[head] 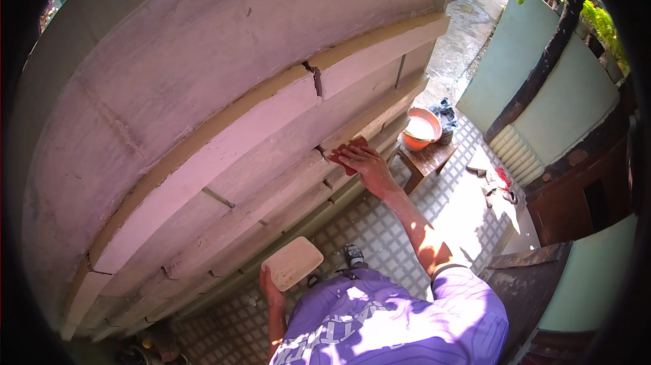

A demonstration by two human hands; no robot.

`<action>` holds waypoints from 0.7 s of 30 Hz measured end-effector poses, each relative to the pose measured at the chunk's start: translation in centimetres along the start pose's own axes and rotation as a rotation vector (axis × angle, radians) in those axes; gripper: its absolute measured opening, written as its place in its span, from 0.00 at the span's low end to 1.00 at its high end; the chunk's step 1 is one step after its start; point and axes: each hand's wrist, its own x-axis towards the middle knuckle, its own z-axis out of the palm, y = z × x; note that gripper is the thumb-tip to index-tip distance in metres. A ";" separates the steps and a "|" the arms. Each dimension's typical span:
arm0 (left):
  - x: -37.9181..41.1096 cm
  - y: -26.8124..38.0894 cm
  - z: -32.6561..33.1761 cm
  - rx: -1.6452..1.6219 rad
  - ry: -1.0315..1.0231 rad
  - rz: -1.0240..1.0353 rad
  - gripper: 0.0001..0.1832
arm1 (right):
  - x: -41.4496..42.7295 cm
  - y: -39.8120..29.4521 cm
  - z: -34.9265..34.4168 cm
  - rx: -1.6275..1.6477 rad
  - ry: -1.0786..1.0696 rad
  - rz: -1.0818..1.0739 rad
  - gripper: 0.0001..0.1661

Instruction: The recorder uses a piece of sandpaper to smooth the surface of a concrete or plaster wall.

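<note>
My right hand (365, 161) is closed on a flat red scraper (356, 149), pressed to a ledge of the pale plastered wall (254, 161), just beside a dark crack (320, 150). Low in front of me, my left hand (271, 283) grips the edge of a shallow, light-coloured rectangular tray (297, 262), held tilted near the wall's lower ledges. Its inside is smeared. Higher on the wall, a wider gap (315, 78) splits the large protruding moulding.
An orange bucket (418, 133) with pale contents and a dark plastic bag (446, 118) are at a small wooden stool (430, 156). Red cloth (503, 179) and other items lie on the tiled floor (386, 233). A dark post (544, 65) leans at the right.
</note>
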 end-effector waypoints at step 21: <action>-0.4 -0.9 -0.6 0.016 -0.004 -0.003 0.25 | -1.9 7.1 5.3 0.629 0.711 0.537 0.31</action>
